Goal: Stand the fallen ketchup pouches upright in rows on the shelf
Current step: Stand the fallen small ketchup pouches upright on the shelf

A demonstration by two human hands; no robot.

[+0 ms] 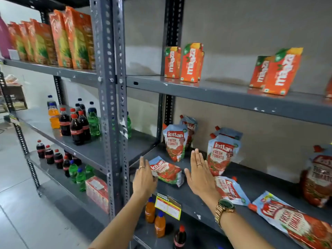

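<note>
On the grey middle shelf (195, 205) a ketchup pouch (166, 171) lies flat near the front left. My left hand (144, 178) is open with fingers straight, touching that pouch's left side. My right hand (199, 174) is open just right of it, palm facing it, with a gold watch on the wrist. Behind, two pouches (175, 141) stand upright at the back left, and two more (220, 155) stand to their right. Another pouch (231, 190) lies flat behind my right wrist. A large one (291, 221) lies flat at the front right. One more (318, 178) stands at the far right edge.
Orange juice cartons (190, 62) stand on the shelf above. A perforated steel post (111, 105) rises left of my left hand. Soda bottles (77, 123) fill the left rack. A yellow price tag (168, 206) hangs on the shelf edge, with bottles (155, 216) below.
</note>
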